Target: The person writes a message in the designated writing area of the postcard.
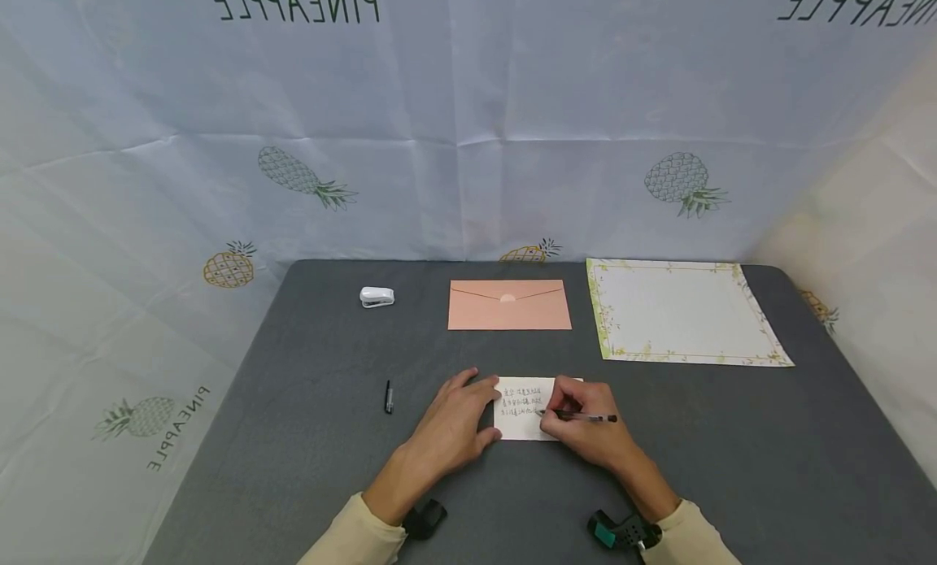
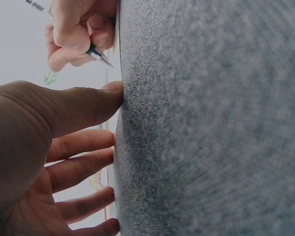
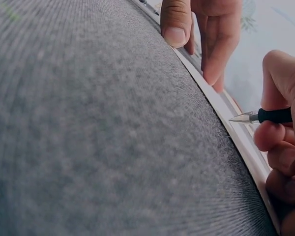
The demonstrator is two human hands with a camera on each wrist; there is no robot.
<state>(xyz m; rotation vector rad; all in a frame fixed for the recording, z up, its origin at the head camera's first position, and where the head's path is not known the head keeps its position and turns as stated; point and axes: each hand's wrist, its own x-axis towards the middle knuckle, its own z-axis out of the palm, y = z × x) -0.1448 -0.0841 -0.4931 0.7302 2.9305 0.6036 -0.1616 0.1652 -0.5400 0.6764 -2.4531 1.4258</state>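
Writing is under way: the right hand (image 1: pixel 586 427) is pinching the pen (image 1: pixel 586 418), its tip meeting the small card (image 1: pixel 523 409) at the third written line. The left hand (image 1: pixel 457 423), fingers spread flat, is pressing the card's left edge. Judgement: the next stroke is requiring the card held steady

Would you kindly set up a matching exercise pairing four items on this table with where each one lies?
Items:
1. stapler
2. envelope
3. bordered sheet
4. pen cap

Places:
A. far right of the table
B. near side, left of the left hand
C. far side, in the middle
D. far side, to the left

Pairs: 1-D, 2-C, 3-A, 4-B
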